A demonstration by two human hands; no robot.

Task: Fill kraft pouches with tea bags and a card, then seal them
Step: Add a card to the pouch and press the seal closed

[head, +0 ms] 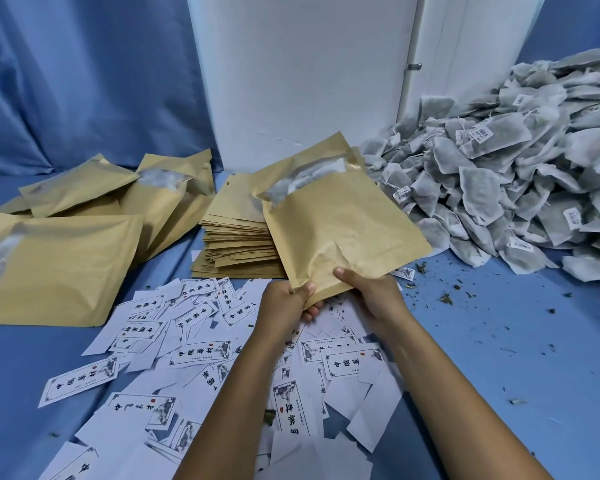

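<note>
A kraft pouch [340,223] is held up at the centre, tilted, its open mouth at the top with white tea bags showing inside. My left hand [288,303] grips its bottom corner, thumb on the front and fingers behind. My right hand [371,292] pinches the bottom edge just to the right. A large heap of tea bags [499,174] lies at the right. Printed white cards [201,351] are scattered below my hands. A stack of flat empty pouches [236,237] sits behind the held pouch.
Several filled pouches [59,265] lie at the left, mouths open with tea bags showing. A white board [302,71] stands at the back against blue cloth. Loose tea crumbs [444,296] dot the blue table cover at the right.
</note>
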